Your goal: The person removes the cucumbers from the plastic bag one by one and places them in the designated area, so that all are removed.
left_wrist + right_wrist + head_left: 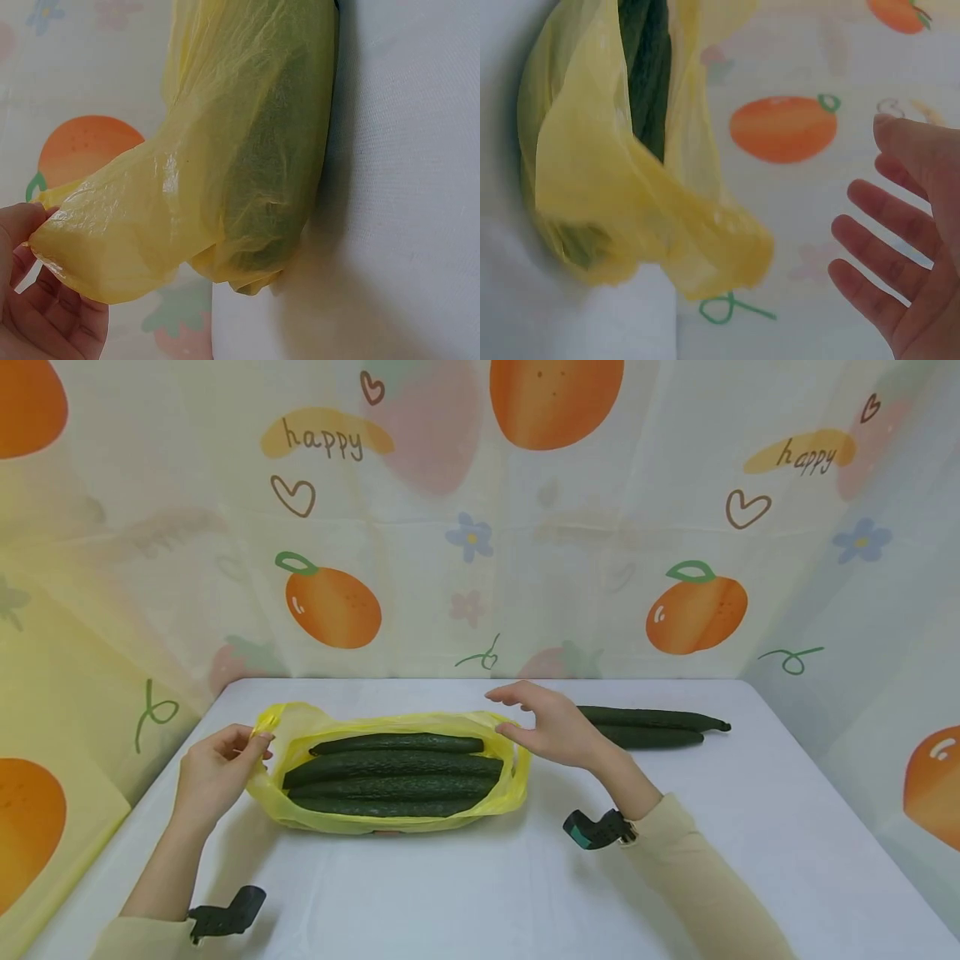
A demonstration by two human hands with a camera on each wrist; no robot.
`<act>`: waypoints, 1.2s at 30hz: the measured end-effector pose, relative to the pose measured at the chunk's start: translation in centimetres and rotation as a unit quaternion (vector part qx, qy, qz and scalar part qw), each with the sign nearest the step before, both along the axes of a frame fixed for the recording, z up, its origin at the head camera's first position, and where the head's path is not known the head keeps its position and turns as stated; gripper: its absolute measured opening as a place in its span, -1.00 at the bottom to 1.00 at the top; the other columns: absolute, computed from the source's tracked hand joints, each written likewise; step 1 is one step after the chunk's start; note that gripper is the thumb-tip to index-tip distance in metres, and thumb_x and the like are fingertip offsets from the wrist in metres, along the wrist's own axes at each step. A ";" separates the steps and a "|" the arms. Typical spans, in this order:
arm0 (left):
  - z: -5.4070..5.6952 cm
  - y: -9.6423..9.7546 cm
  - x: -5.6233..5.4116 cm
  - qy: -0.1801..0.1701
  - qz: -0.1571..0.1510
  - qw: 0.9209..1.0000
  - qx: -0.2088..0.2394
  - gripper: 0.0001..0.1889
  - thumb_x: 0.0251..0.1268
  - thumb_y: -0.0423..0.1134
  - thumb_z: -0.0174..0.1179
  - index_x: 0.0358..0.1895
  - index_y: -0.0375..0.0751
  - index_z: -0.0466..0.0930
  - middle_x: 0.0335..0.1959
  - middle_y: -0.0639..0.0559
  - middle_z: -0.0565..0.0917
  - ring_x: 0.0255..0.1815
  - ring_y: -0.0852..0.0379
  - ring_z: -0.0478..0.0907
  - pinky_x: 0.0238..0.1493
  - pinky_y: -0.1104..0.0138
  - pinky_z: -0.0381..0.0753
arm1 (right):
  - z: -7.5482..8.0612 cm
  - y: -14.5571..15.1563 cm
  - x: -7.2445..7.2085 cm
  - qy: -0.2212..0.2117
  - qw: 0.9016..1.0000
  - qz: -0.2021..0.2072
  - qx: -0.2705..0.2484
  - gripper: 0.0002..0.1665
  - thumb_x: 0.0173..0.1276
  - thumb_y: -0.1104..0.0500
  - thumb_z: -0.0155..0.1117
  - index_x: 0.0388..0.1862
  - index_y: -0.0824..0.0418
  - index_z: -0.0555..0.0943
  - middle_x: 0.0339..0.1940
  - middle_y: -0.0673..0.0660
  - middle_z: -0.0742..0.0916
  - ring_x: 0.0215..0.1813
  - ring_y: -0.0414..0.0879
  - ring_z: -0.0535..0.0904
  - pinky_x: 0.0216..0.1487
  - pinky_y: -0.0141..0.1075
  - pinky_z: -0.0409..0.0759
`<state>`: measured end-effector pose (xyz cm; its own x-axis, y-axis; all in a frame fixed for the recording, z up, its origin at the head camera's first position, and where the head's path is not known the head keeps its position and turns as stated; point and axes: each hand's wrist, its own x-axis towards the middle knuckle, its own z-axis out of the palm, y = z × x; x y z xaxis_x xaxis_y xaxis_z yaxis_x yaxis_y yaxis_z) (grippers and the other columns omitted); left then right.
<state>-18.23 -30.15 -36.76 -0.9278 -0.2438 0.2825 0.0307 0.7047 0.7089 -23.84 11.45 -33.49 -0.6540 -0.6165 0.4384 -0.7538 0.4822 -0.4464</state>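
Note:
Several dark green cucumbers [393,767] lie side by side in a thin yellow plastic bag [322,820], its mouth spread wide. At the left end, my left hand [213,772] pinches the bag's handle between thumb and fingers. The left wrist view shows that pinched corner of the bag [142,232] drawn up and away from the cucumbers. My right hand [555,727] hovers by the bag's right end, holding nothing. In the right wrist view, its fingers [889,262] are spread and apart from the bag's loose right handle [727,251].
Two more cucumbers [660,720] lie on the white table [450,893] at the back right, partly hidden behind my right hand. A printed cloth [420,568] with oranges and hearts hangs behind the table's far edge. Each wrist carries a small black device [228,912].

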 end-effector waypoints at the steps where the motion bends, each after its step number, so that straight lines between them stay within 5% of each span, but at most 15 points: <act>1: 0.0 0.0 0.0 0.002 0.000 1.000 -0.001 -0.66 0.27 0.01 0.11 -0.33 -0.24 0.61 -0.64 0.43 0.55 -0.54 0.40 0.40 -0.62 0.49 0.39 | -0.1 -0.4 0.1 -0.004 1.000 0.005 -0.002 -0.51 0.19 0.20 0.31 0.12 0.17 0.49 0.06 0.06 0.63 0.04 -0.05 0.55 -0.01 -0.16 0.54; 22: -0.3 -0.2 -0.1 -0.010 0.004 1.000 0.009 -0.65 0.27 0.02 0.10 -0.32 -0.24 0.60 -0.63 0.44 0.54 -0.56 0.37 0.42 -0.63 0.48 0.42 | -2.9 -7.3 0.7 -0.106 0.993 0.048 -0.005 -0.50 0.26 0.14 0.25 0.18 0.20 0.43 0.11 0.14 0.59 0.08 0.06 0.53 0.03 -0.10 0.51; 36: 0.0 0.1 0.1 -0.003 0.004 1.000 0.003 -0.66 0.26 0.02 0.12 -0.34 -0.24 0.60 -0.65 0.45 0.54 -0.59 0.40 0.41 -0.63 0.49 0.40 | -5.7 -10.2 1.3 -0.154 0.984 0.041 0.077 -0.51 0.32 0.03 0.17 0.20 0.11 0.43 0.16 0.00 0.56 0.11 -0.10 0.53 0.08 -0.39 0.46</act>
